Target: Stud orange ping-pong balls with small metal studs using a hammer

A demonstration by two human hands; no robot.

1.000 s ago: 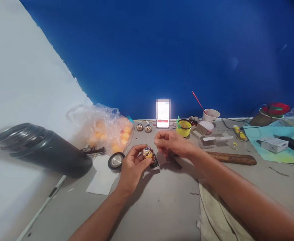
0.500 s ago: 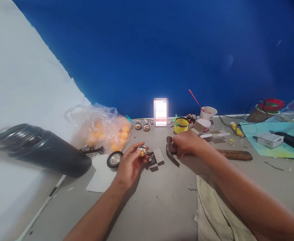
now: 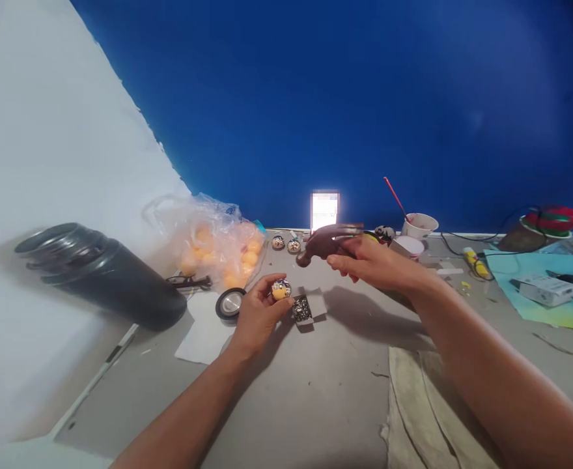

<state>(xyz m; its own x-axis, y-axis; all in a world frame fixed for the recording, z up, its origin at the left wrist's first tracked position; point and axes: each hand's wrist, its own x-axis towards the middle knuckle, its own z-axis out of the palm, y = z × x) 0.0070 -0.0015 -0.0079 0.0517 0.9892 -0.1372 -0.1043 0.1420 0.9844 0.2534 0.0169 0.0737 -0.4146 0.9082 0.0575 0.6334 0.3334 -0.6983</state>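
Observation:
Between its thumb and fingers, my left hand (image 3: 262, 309) holds an orange ball (image 3: 281, 289) partly covered with shiny metal tacks. Just right of that hand, a small open box (image 3: 303, 311) full of tacks sits on the table. My right hand (image 3: 369, 262) is closed round a claw hammer (image 3: 323, 244) near its head and holds it above the table, right of the ball. Most of the hammer's handle is hidden behind the hand and forearm. Two tack-covered balls (image 3: 293, 245) rest at the back by the wall.
A clear bag of orange balls (image 3: 218, 251) and a dark bottle (image 3: 115, 280) lie on the left. Near my left hand is a round black-rimmed lid (image 3: 230, 303). Beyond the hammer stand a lit screen (image 3: 324, 207) and a paper cup (image 3: 420, 225). A cloth (image 3: 423, 404) covers the front right.
My right hand has lifted the claw hammer off the table, with its head now up and pointing left. The left hand still holds the ball, turned slightly. The view has shifted a little.

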